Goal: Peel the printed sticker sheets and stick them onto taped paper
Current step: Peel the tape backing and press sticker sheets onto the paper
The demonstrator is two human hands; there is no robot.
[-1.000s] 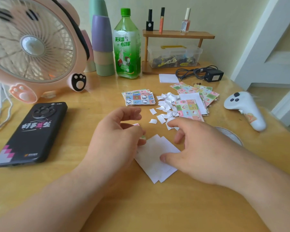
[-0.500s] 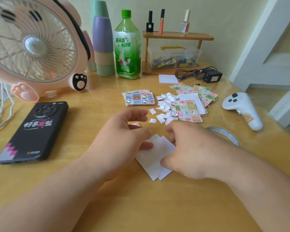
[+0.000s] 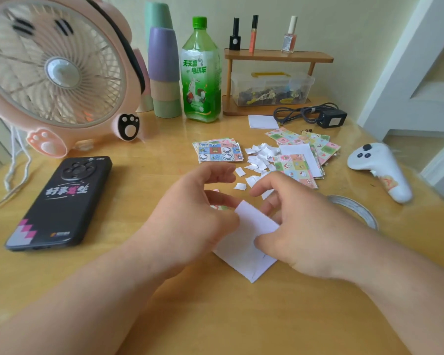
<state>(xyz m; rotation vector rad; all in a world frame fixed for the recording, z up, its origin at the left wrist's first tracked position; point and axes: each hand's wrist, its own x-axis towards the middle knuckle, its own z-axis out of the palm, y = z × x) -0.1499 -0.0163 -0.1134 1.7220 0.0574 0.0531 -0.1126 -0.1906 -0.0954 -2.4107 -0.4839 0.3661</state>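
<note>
Showing a person's two bare hands at work over a light wooden table [image 3: 113,283]. The left hand [image 3: 198,219] has its fingers curled and its thumb closed against them on a small printed sticker [image 3: 219,207]. Only coloured slivers of the sticker show above and below the thumb. The thumb tip touches the far corner of a white rectangular paper sheet [image 3: 244,248], which lies on the table between the hands with one corner pointing toward the person. The right hand [image 3: 308,234] presses its thumb flat on the right part of the sheet; its other fingers are loosely bent and spread apart, gripping nothing, with the index finger raised clear. Beyond the hands lies a heap of small white torn paper scraps [image 3: 259,155], with a stack of printed cartoon sticker sheets [image 3: 219,151] to its left and a spread of pastel printed sticker sheets [image 3: 296,167] to its right. A flat grey-white roll of tape [image 3: 354,204] lies just beside the right wrist. A black phone [image 3: 59,201] lies well to the left, in front of a pink round desk fan [image 3: 54,73]
</note>
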